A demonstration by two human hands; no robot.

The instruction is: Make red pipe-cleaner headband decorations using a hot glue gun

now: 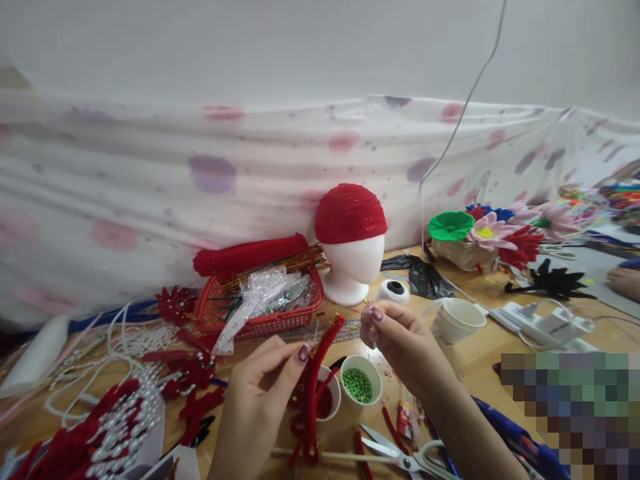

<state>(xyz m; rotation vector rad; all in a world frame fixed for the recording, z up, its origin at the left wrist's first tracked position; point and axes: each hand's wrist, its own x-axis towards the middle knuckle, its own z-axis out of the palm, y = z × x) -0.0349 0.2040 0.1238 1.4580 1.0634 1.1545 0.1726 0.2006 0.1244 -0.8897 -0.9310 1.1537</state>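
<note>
My left hand (257,393) is closed in a pinch at a fuzzy red pipe-cleaner piece (314,390), which stands upright with a small gold tip at its top. To the right and a little higher, my right hand (407,343) is closed, thumb against the fingers; whatever it holds is too small to make out. Below the hands stands a paper cup (379,385) of green beads (357,385). A second cup (336,403) with red contents is partly hidden behind the pipe-cleaner piece. Open scissors (400,457) lie near my right forearm, beside short red pipe-cleaner pieces (394,427).
Behind my hands are a white foam head (350,263) in a red cap (351,215) and a red basket (265,327) of packets. Pearl strands (123,427) lie left. Stacked cups (459,323), a power strip (540,325) and fuzzy flowers (485,233) stand right. Another person's hand (625,281) shows at the right edge.
</note>
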